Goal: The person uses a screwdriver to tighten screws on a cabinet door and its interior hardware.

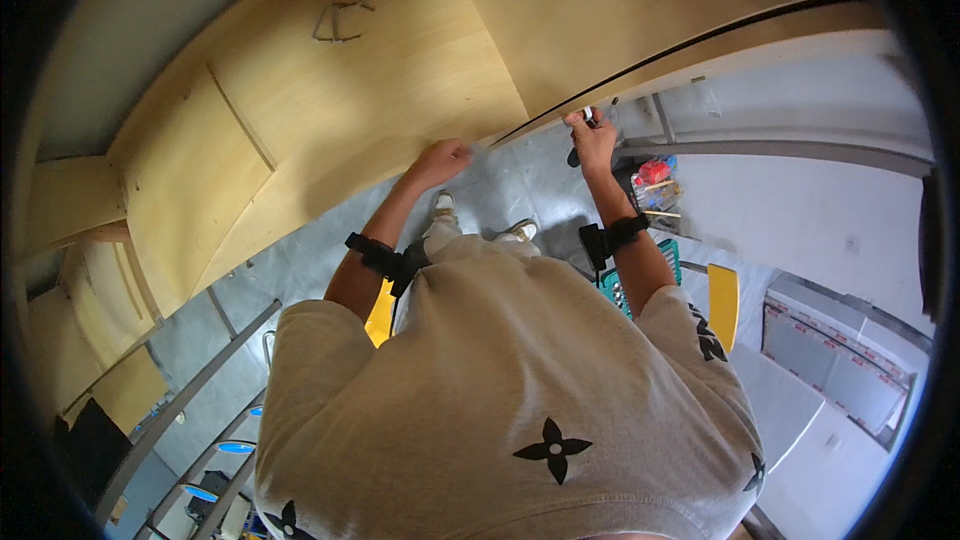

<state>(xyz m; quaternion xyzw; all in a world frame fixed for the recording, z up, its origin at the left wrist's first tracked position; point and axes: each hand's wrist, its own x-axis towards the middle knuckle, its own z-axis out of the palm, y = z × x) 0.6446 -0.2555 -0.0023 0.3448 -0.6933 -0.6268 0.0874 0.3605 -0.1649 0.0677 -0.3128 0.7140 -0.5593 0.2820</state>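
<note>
My right hand [594, 140] is closed around a small tool with a black handle [573, 156], held against the edge of a wooden panel [640, 15]. A light-coloured piece shows at the fingertips; the tool's exact kind is hard to make out. To its left, my left hand [440, 163] is closed with fingers curled, just by the near edge of a wide wooden board [390, 90]. Its fingertips are slightly blurred, and what they may hold cannot be seen. Several thin grey strips [340, 22] lie at angles on that board.
A white panel with a grey metal rail [780, 148] stands on the right. Below my right arm are a teal crate [612, 290], a yellow panel [722, 307] and a red item [654, 172]. Grey metal bars [190, 405] run at lower left. Grey tiles [500, 180] form the floor.
</note>
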